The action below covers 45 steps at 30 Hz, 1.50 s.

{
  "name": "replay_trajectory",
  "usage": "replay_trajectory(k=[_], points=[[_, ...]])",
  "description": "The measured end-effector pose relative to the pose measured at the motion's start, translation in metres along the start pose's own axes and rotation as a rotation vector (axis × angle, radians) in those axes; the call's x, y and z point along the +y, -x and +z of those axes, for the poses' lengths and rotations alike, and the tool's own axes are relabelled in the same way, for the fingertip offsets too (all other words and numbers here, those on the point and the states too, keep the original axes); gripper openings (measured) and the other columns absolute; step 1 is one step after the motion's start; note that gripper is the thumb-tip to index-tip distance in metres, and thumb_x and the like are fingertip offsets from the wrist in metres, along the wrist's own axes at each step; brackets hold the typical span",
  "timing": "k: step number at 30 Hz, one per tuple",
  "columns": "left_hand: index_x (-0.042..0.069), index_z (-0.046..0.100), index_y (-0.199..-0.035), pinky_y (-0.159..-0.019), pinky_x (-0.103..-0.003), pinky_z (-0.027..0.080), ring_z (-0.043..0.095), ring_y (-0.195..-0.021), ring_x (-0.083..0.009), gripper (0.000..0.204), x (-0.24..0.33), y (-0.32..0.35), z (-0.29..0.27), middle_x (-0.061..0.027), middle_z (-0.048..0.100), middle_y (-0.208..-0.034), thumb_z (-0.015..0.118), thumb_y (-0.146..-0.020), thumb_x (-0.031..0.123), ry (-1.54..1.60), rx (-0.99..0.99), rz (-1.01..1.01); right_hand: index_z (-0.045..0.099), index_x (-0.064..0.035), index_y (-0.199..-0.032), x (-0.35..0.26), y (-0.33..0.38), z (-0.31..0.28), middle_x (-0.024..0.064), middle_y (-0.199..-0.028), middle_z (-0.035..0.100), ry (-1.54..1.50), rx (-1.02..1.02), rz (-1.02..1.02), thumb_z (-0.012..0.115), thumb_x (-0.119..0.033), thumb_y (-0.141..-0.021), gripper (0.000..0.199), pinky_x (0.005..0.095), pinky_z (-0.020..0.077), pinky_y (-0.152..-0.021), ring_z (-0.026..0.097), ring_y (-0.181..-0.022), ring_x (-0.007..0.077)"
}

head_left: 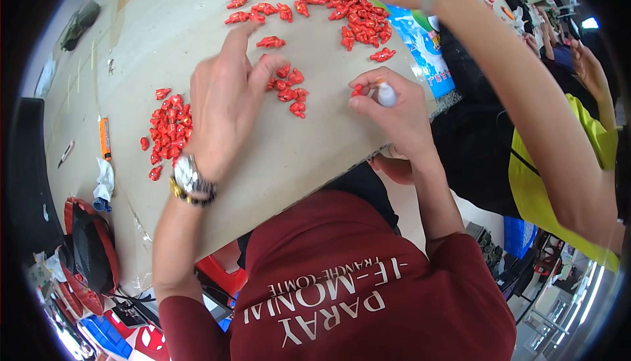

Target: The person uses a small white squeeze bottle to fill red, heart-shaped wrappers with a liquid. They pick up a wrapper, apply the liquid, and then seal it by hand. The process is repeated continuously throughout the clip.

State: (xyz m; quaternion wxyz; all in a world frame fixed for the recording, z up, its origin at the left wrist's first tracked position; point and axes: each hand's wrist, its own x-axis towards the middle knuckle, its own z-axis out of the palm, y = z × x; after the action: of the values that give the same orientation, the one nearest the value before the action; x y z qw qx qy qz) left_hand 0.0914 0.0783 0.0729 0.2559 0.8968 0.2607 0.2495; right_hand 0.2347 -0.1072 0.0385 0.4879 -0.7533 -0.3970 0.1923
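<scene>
While the left hand (227, 101) lies spread, grasping nothing, over the red pieces (289, 88) on the table (309, 150), the right hand (394, 114), pinching a white marker (386, 93) and one red piece (357, 90), should steady it.

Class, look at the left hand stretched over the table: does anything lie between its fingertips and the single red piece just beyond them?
Nothing visible does. The left hand reaches with its forefinger toward the lone red piece, and only bare table shows between them. The small red cluster lies beside the hand, out of that path.
</scene>
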Motion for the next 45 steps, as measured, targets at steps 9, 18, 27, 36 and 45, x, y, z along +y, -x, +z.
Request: replay_trajectory(k=[9, 18, 27, 36, 45], points=[[-0.002, 0.057, -0.104, -0.050, -0.017, 0.039, 0.049, -0.057, -0.0025, 0.026, 0.024, 0.080, 0.016, -0.0039, 0.064, -0.082, 0.069, -0.083, 0.008, 0.712, 0.055, -0.082, 0.059, -0.0035, -0.082, -0.037, 0.005, 0.050, 0.0035, -0.077, 0.061, -0.918, -0.044, 0.164, 0.074, -0.007, -0.077, 0.016, 0.0229, 0.0461, -0.054, 0.056, -0.060, 0.0095], [-0.002, 0.058, -0.097, -0.043, -0.017, 0.031, 0.042, -0.050, -0.0021, 0.014, 0.007, 0.102, 0.011, 0.0016, 0.053, -0.068, 0.055, -0.095, 0.012, 0.799, 0.104, -0.297, 0.061, -0.0019, -0.084, -0.048, 0.005, 0.064, 0.0034, -0.071, 0.060, -0.784, -0.290, 0.256, 0.071, -0.013, -0.082, 0.015, 0.0215, 0.0420, -0.049, 0.054, -0.056, 0.0085], [-0.003, 0.059, -0.099, -0.043, -0.018, 0.030, 0.043, -0.049, -0.0034, 0.017, -0.003, 0.109, 0.012, 0.0009, 0.053, -0.067, 0.056, -0.095, 0.014, 0.904, 0.162, -0.264, 0.060, -0.0003, -0.085, -0.047, 0.006, 0.075, 0.0057, -0.062, 0.057, -0.872, -0.314, 0.285, 0.071, -0.016, -0.082, 0.019, 0.0237, 0.0398, -0.043, 0.053, -0.050, 0.0120], [-0.002, 0.059, -0.099, -0.044, -0.018, 0.031, 0.043, -0.050, -0.0031, 0.017, -0.003, 0.109, 0.008, 0.0016, 0.054, -0.066, 0.056, -0.094, 0.014, 0.895, 0.183, -0.245, 0.061, -0.0004, -0.081, -0.047, 0.007, 0.080, 0.0055, -0.064, 0.059, -0.888, -0.308, 0.256, 0.072, -0.016, -0.081, 0.019, 0.0230, 0.0410, -0.043, 0.054, -0.048, 0.0110], [-0.001, 0.057, -0.104, -0.045, -0.017, 0.033, 0.043, -0.051, -0.0012, 0.014, -0.004, 0.111, 0.005, -0.0011, 0.063, -0.075, 0.054, -0.095, 0.009, 1.005, 0.113, -0.293, 0.062, 0.0009, -0.090, -0.048, 0.008, 0.082, 0.0063, -0.074, 0.064, -0.684, -0.244, 0.073, 0.069, -0.008, -0.083, 0.013, 0.0212, 0.0467, -0.050, 0.057, -0.059, 0.0086]])
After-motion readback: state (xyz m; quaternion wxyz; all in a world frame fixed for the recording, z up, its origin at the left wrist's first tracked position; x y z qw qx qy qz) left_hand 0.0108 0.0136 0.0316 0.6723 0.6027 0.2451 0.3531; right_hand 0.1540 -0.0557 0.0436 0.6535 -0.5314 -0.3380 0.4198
